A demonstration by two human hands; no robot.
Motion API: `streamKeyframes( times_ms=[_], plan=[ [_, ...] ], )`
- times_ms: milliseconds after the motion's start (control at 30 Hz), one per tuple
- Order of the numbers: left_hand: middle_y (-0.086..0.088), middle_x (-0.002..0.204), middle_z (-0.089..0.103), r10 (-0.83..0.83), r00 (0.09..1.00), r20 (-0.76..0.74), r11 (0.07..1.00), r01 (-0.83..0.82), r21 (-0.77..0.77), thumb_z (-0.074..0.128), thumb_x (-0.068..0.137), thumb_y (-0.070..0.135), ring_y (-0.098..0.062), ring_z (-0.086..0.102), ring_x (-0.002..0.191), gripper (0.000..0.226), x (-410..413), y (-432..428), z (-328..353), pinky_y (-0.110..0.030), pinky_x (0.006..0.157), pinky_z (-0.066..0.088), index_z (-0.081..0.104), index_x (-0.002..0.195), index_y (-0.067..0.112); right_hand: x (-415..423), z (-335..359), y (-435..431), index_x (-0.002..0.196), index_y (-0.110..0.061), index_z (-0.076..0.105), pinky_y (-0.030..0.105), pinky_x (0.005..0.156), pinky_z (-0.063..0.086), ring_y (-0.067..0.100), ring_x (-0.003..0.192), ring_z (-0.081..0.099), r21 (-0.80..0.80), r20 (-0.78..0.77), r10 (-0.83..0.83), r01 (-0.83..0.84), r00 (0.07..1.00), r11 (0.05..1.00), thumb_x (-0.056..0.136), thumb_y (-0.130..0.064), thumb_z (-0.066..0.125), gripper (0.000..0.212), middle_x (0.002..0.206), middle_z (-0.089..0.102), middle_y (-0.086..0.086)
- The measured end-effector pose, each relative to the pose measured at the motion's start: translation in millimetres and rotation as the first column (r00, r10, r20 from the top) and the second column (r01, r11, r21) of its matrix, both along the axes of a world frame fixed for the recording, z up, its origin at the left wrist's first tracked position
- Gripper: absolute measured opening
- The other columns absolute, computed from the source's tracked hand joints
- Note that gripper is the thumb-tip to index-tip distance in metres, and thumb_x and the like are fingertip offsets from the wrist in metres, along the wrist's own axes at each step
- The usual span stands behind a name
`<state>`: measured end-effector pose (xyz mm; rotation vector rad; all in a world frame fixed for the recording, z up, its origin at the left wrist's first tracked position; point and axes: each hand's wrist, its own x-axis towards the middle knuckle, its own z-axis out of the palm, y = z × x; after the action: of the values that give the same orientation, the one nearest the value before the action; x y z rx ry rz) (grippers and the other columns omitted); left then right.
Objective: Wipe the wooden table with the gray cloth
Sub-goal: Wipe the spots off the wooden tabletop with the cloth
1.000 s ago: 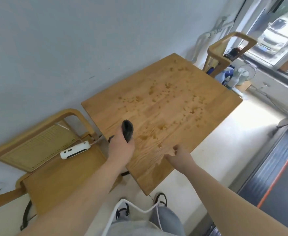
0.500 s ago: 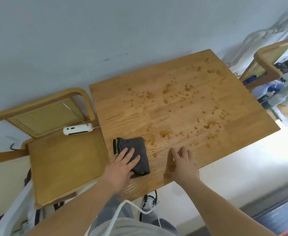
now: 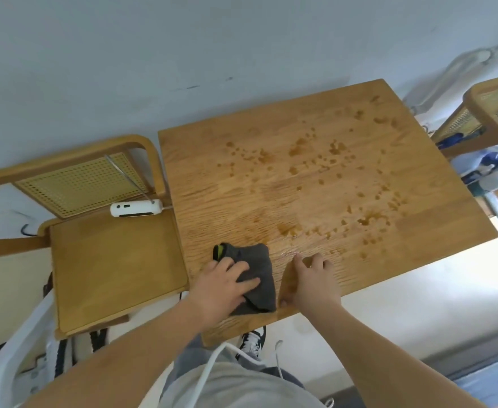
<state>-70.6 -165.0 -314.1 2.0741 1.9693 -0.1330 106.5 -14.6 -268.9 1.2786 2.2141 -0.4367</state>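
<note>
The wooden table [image 3: 315,184] stands against a grey wall, its top dotted with several brown wet spots. A folded gray cloth [image 3: 259,275] with a green patch at one corner lies near the table's front left corner. My left hand [image 3: 224,284] presses flat on the cloth, fingers spread over its left half. Just right of the cloth, my right hand [image 3: 312,281] rests on the bare wood near the front edge, fingers apart and holding nothing.
A wooden chair [image 3: 109,254] with a cane back sits close against the table's left side; a white power strip [image 3: 136,209] lies at the back of its seat. Another cane chair [image 3: 489,113] with items on it stands at the far right.
One second ago my left hand held the cloth bunched above the table; it now lies flat under my palm. The view has shifted closer and leftward. My right hand stays on the wood.
</note>
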Motion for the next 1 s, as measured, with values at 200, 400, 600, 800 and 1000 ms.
streamKeyframes(
  times_ms=[200, 400, 600, 800, 1000],
  plan=[
    [0.002, 0.146, 0.039, 0.576, 0.812, 0.093, 0.817, -0.576, -0.024, 0.05, 0.103, 0.037, -0.028, 0.035, 0.128, 0.046, 24, 35, 20, -0.046, 0.1, 0.044, 0.042, 0.149, 0.039, 2, 2, 0, 0.161, -0.028, 0.014, 0.045, 0.101, 0.053, 0.04, 0.146, 0.024, -0.017, 0.006, 0.007, -0.007, 1.0, 1.0, 0.073, -0.061, 0.085, 0.118, 0.159, 0.022, 0.017],
    [0.001, 0.138, 0.043, 0.007, 0.999, 0.05, 1.0, -0.006, -0.009, 0.046, 0.106, 0.039, -0.028, 0.042, 0.118, 0.048, 16, 29, 9, -0.045, 0.092, 0.045, 0.032, 0.152, 0.038, 3, 2, 1, 0.162, -0.028, 0.012, 0.046, 0.11, 0.047, 0.043, 0.148, 0.021, -0.026, 0.014, 0.034, -0.033, 0.999, 0.999, 0.071, -0.069, 0.081, 0.121, 0.161, 0.019, 0.019],
    [-0.002, 0.136, 0.042, 0.61, 0.792, 0.041, 0.791, -0.611, 0.03, 0.055, 0.101, 0.033, -0.029, 0.041, 0.116, 0.054, 12, 53, 10, -0.043, 0.092, 0.048, 0.037, 0.152, 0.034, 5, 5, 1, 0.163, -0.031, 0.01, 0.046, 0.107, 0.05, 0.04, 0.151, 0.016, -0.037, 0.003, 0.019, -0.019, 1.0, 0.999, 0.075, -0.064, 0.082, 0.118, 0.165, 0.014, 0.015],
    [0.0, 0.134, 0.045, -0.053, 0.997, 0.058, 0.998, 0.054, -0.017, 0.052, 0.103, 0.032, -0.028, 0.043, 0.113, 0.051, -1, 32, 6, -0.045, 0.087, 0.047, 0.032, 0.15, 0.036, 6, 5, 2, 0.162, -0.033, 0.012, 0.047, 0.108, 0.05, 0.041, 0.151, 0.015, -0.029, -0.018, 0.024, -0.024, 1.0, 0.999, 0.073, -0.068, 0.081, 0.117, 0.165, 0.014, 0.015],
    [0.0, 0.132, 0.045, 0.623, 0.775, 0.104, 0.778, -0.628, 0.021, 0.05, 0.104, 0.034, -0.026, 0.04, 0.116, 0.047, -15, 43, 12, -0.04, 0.085, 0.052, 0.042, 0.15, 0.033, 3, 6, 2, 0.163, -0.033, 0.011, 0.043, 0.1, 0.054, 0.037, 0.146, 0.019, -0.023, -0.005, 0.02, -0.02, 1.0, 1.0, 0.074, -0.065, 0.082, 0.118, 0.161, 0.017, 0.012]
  ],
)
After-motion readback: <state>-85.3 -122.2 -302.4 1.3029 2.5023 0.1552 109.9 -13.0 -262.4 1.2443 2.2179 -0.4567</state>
